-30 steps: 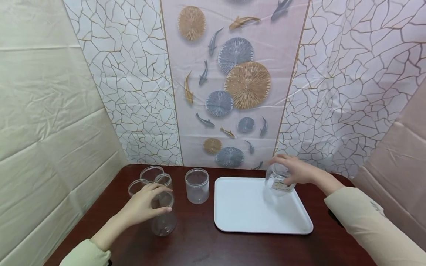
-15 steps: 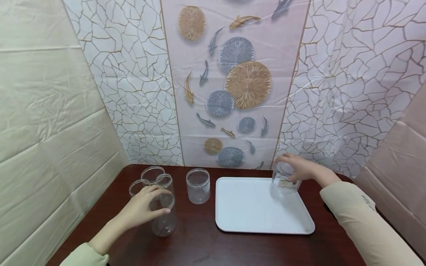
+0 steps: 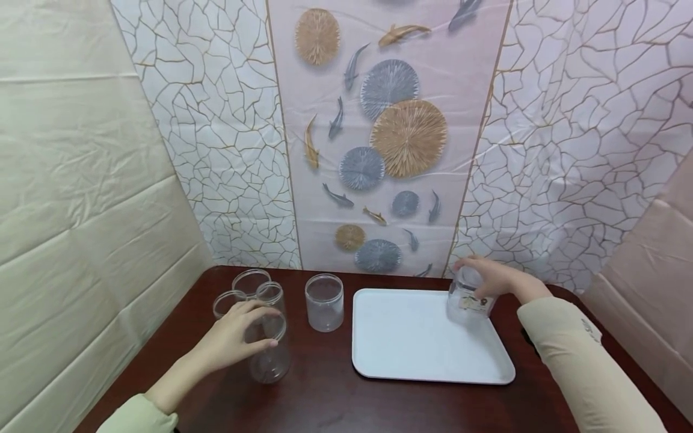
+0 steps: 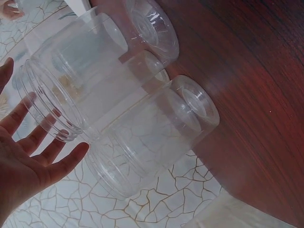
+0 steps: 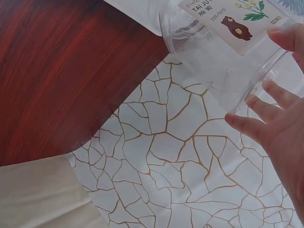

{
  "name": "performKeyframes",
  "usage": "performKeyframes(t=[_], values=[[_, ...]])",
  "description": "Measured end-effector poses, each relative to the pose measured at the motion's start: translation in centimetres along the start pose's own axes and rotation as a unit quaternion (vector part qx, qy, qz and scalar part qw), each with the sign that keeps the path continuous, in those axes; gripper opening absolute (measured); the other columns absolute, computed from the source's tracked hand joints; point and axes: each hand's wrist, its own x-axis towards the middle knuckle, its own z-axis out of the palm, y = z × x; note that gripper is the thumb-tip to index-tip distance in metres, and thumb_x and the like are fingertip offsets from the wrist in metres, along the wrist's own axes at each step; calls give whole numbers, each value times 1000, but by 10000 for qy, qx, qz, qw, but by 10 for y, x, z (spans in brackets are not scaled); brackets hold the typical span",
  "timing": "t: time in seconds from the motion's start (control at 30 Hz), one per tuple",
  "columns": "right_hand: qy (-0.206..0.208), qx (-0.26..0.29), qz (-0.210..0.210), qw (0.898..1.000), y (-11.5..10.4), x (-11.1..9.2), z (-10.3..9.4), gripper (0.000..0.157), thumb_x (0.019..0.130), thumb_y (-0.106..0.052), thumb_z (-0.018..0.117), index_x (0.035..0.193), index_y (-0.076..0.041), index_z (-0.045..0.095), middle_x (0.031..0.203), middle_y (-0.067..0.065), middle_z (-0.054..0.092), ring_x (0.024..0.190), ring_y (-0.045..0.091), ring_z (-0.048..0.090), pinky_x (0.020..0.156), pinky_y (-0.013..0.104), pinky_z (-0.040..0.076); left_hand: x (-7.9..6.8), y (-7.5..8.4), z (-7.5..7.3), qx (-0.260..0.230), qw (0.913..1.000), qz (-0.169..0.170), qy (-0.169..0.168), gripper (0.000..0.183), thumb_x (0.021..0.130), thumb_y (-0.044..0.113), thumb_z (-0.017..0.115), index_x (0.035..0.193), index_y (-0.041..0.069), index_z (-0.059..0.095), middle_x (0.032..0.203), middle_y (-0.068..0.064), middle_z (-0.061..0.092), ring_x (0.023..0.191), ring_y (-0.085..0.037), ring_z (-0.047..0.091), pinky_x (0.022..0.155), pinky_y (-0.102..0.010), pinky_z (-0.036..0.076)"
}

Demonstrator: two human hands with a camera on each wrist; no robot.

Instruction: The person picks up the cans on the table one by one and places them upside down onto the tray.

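My left hand spans the rim of a clear plastic jar standing upright on the table's left side, with fingers and thumb curved around its mouth. Seen from the left wrist, the fingers lie right at the threaded neck. My right hand grips the top of another clear jar, thumb on one side and fingers on the other. This jar is over the far right corner of a white tray. In the right wrist view its label shows a brown bear and flowers.
Behind my left hand stand several more clear jars, among them a wide one and a narrow one. A single clear jar stands left of the tray. A patterned cloth hangs behind the dark red table.
My right hand and the labelled jar have shifted right, toward the tray's far right corner. The left hand stays at its jar's rim. The head view has turned very slightly.
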Motion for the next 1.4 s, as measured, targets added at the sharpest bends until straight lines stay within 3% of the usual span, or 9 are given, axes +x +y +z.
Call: performKeyframes(t=[0.23,0.47,0.8,1.0,1.2,1.4], values=[[-166,43,-3,9999,0,6,2,61,64,6,64,121,-8,45,127,28,37,96,31,44,70,35,43,-1,-3,1,6,10000,25,-11,47,69,45,69,111,28,57,116,-1,54,110,-23,46,83,-47,44],[-375,43,138,9992,0,12,1,64,62,8,64,120,-10,45,126,25,41,94,29,45,69,33,43,0,-2,0,32,10000,11,-79,47,69,48,68,110,27,58,117,-1,54,110,-24,46,84,-46,44],[-849,260,397,9953,-5,17,0,64,61,13,58,117,-15,45,129,25,35,87,28,47,48,24,41,-2,-1,2,-13,9999,-61,-133,46,69,42,70,111,28,57,118,0,54,112,-23,46,85,-46,44],[-837,345,217,9957,-2,18,1,64,60,13,60,116,-14,45,129,25,35,95,33,43,55,25,42,-1,0,0,12,9998,-32,-182,48,69,44,70,112,27,58,118,1,54,112,-24,46,86,-46,43],[-803,62,-90,9967,0,19,0,62,61,11,61,116,-14,45,127,24,37,96,32,40,66,31,40,-1,0,-2,48,9997,-90,-234,50,68,44,70,113,26,57,119,-3,53,113,-26,45,85,-48,43],[-886,129,-20,9960,0,19,-1,64,60,12,61,116,-17,45,130,24,35,99,32,39,69,32,39,0,0,-2,72,9997,-99,-219,50,68,43,71,113,27,57,119,-2,53,112,-26,46,85,-48,43]])
